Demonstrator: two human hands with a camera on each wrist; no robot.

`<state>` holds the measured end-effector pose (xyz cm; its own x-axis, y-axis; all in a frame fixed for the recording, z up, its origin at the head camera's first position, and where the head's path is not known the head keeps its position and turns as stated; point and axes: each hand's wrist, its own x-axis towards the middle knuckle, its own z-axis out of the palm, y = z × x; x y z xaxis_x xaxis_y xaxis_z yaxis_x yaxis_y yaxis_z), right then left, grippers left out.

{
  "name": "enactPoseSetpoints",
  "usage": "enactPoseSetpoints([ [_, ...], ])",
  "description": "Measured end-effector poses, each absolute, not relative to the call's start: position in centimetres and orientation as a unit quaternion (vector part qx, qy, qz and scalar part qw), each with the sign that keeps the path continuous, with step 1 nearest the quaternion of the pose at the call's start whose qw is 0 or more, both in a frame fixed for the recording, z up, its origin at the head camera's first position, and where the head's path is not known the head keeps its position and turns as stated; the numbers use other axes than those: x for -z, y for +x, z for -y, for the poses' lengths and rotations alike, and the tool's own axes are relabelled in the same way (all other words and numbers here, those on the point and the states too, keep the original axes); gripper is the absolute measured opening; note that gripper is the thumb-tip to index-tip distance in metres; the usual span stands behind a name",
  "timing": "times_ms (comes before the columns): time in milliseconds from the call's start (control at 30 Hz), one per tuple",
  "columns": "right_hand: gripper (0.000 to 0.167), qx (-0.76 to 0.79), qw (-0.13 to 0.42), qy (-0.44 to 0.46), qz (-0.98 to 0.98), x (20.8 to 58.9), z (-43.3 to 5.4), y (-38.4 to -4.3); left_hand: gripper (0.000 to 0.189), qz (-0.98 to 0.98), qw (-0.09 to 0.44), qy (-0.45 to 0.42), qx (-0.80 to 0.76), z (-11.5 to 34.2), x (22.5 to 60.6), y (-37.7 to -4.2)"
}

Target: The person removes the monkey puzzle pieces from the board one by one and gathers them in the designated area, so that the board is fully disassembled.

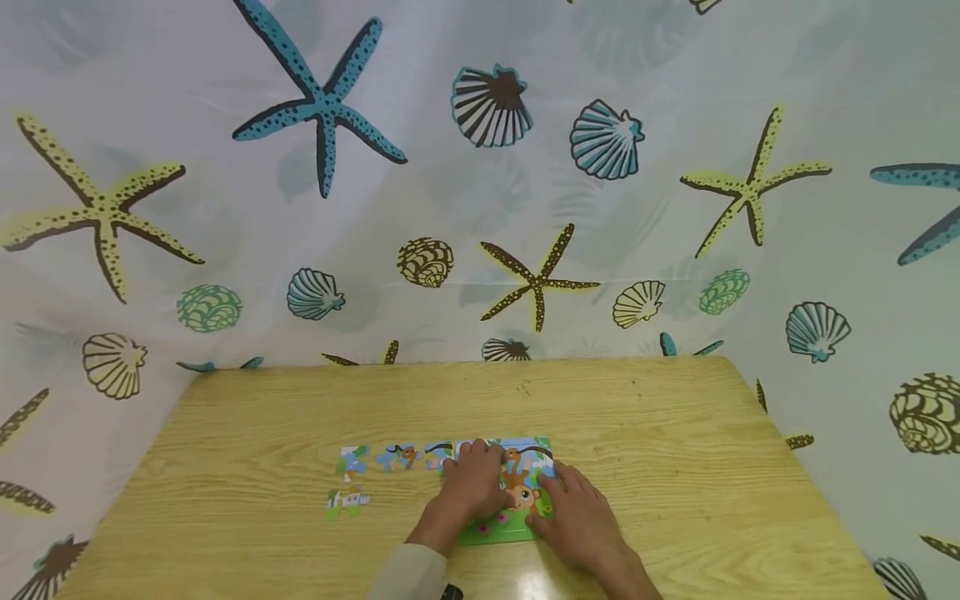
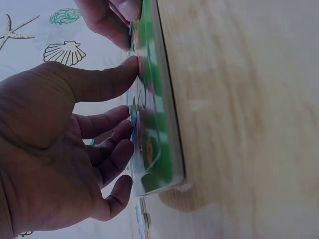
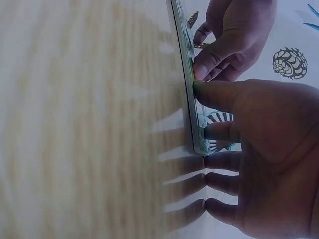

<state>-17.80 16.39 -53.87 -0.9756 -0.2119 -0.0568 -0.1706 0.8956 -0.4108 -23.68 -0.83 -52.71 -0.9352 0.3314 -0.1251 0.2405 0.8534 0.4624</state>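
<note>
A jigsaw puzzle board (image 1: 517, 527) with a monkey picture and a green lower border lies flat on the table. My left hand (image 1: 474, 483) reaches over its left half, covering part of the picture. In the left wrist view, the left thumb (image 2: 112, 82) and spread fingertips rest on the board's face, with a bit of blue puzzle piece (image 2: 134, 118) under the fingers. At the board's right edge lies my right hand (image 1: 581, 512). Its thumb (image 3: 214, 93) and index finger touch the board, while the other fingers reach down to the tabletop beside the corner.
Several loose jigsaw pieces lie left of the board, among them a blue and green one (image 1: 352, 458), one with a monkey part (image 1: 401, 457) and one with a house (image 1: 347, 500). A curtain (image 1: 450, 192) printed with shells and starfish hangs behind the wooden table (image 1: 675, 433).
</note>
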Motion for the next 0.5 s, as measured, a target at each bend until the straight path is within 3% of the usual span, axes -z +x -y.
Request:
enactPoseSetpoints([
  [500,0.059,0.204,0.06,-0.099,-0.972,53.8,-16.4,-17.7,0.056,-0.943,0.133,0.149,-0.265,1.2,52.9,-24.7],
])
